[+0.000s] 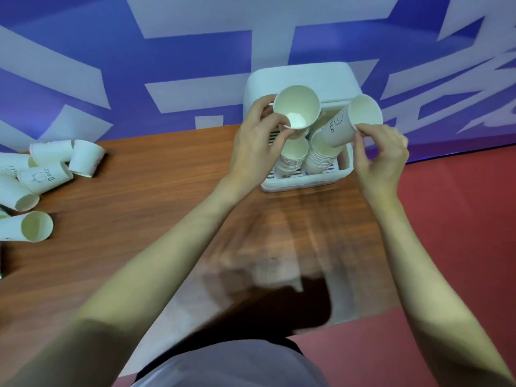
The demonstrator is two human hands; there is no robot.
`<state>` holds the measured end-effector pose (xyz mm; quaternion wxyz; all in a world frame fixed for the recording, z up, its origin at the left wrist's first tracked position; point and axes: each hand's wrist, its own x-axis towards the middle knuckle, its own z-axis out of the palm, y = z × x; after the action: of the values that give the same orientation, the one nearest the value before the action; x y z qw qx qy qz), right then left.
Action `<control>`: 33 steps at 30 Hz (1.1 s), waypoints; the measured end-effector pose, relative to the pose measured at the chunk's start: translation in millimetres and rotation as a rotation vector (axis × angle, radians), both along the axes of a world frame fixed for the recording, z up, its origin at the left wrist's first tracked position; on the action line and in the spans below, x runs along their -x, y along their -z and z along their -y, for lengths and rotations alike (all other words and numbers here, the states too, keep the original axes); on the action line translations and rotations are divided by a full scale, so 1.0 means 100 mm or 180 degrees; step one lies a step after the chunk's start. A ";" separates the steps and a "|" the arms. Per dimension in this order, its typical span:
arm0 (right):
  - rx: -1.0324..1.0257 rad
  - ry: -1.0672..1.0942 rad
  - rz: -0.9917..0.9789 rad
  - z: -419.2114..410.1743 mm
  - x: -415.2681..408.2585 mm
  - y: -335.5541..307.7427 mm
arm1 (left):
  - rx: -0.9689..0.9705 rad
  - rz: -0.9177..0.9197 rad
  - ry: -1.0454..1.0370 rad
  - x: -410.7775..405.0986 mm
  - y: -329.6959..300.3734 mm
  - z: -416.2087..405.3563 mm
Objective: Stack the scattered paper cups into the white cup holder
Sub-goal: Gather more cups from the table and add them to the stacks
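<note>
Bare brown wooden tabletop (156,196) lies open between the heap of toppled white paper cups (44,174) at far left and the white plastic cup holder (304,185), whose two nested cup stacks (307,157) are overhung by both cup-holding hands.

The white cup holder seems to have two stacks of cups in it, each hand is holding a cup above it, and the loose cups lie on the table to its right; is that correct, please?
Nearly. The loose cups lie on the table to the left of the white cup holder, not the right, as the head view shows. The rest holds: two stacks sit in the holder, and the left hand and right hand each hold a cup above it.
</note>
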<state>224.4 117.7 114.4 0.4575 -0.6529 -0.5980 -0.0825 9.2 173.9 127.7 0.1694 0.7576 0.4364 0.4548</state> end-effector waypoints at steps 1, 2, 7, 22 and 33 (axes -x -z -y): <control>-0.0014 -0.0002 -0.0012 -0.05 -0.03 0.01 | 0.0024 -0.0078 0.0028 -0.06 0.03 -0.04; -0.0026 -0.0018 -0.0014 -0.09 -0.05 0.03 | 0.0070 -0.0150 0.0062 -0.12 0.08 -0.07; 0.0046 -0.0179 0.0129 -0.23 -0.12 0.21 | 0.0140 -0.0321 0.0174 -0.25 0.32 -0.10; 0.1031 -0.0498 0.0401 -0.35 -0.08 0.73 | 0.0601 -0.1641 0.0034 -0.22 0.82 -0.14; 0.1423 -0.0476 0.0477 -0.29 0.14 0.63 | 0.1098 -0.1513 -0.0182 -0.22 0.84 -0.18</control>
<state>210.6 147.1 51.1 0.2609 -0.6839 -0.6803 0.0378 31.6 192.3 43.7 0.1759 0.7903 0.5560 0.1883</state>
